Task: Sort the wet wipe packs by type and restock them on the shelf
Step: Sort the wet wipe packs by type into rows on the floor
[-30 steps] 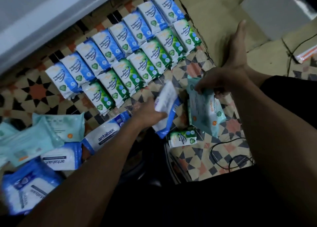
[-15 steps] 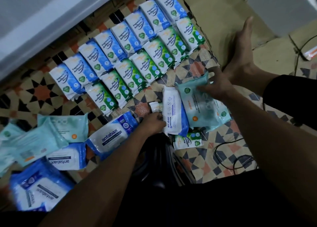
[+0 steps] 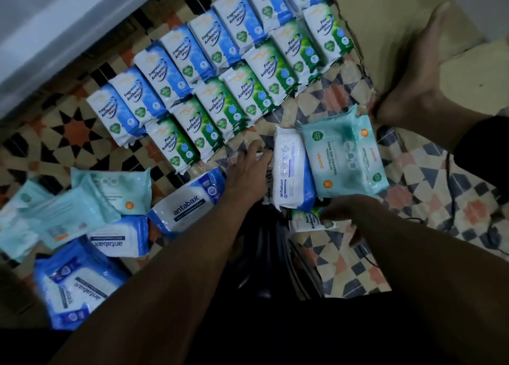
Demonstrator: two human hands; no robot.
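Lying in a row, seven green pine packs; eighth at right hand.

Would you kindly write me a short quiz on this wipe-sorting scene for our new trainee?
1. True or false: the green Pine row lies nearer the person than the blue Fragrance Free row.
2. Which pack lies between the left hand and the teal pack? A antabax; B Pine; C Fragrance Free.
3. Fill in: the right hand is at a stray pack labelled ____.
Key: 1 true; 2 A, the antabax pack; 3 Pine.
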